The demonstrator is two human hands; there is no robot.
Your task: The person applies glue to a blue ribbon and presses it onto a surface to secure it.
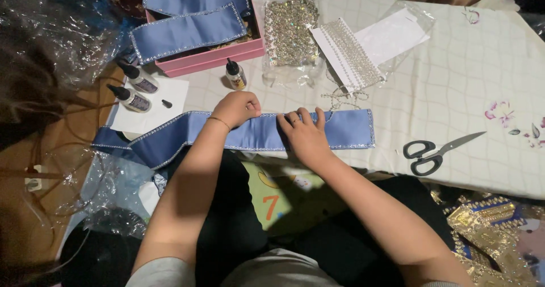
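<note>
A blue satin band (346, 129) edged with rhinestone trim lies flat along the near edge of the table (482, 83). The left hand (237, 108) rests on its far edge, fingers curled into a loose fist pressing the trim. The right hand (304, 131) lies just beside it on the band, fingers spread and flat, holding nothing. Three glue bottles (235, 75) stand to the left beside a pink box (210, 60). Black scissors (434, 151) lie well to the right.
</note>
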